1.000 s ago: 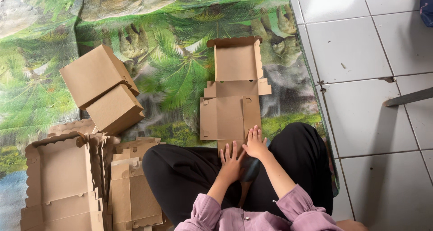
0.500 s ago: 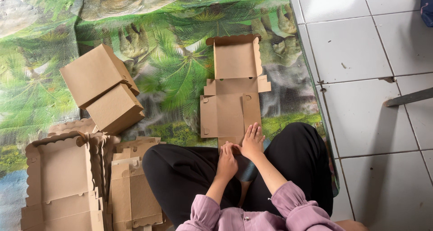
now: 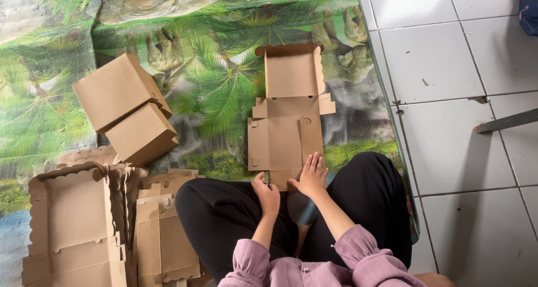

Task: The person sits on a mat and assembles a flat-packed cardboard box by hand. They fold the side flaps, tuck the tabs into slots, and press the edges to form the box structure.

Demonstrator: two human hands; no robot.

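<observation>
Hands press the flat cardboard box blank (image 3: 286, 141): right hand (image 3: 309, 177) spread flat, left hand (image 3: 266, 190) curled.

Likely a home floor used for craft work: white floor tiles (image 3: 448, 57), a palm-print mat (image 3: 213, 96), stacked cardboard box blanks (image 3: 73, 231).

We look straight down from our head, fairly near, onto our lap, the flat cardboard box (image 3: 286, 135) and the leaf-print mat (image 3: 213, 96), with the tiled floor (image 3: 465, 51) at our right.
</observation>
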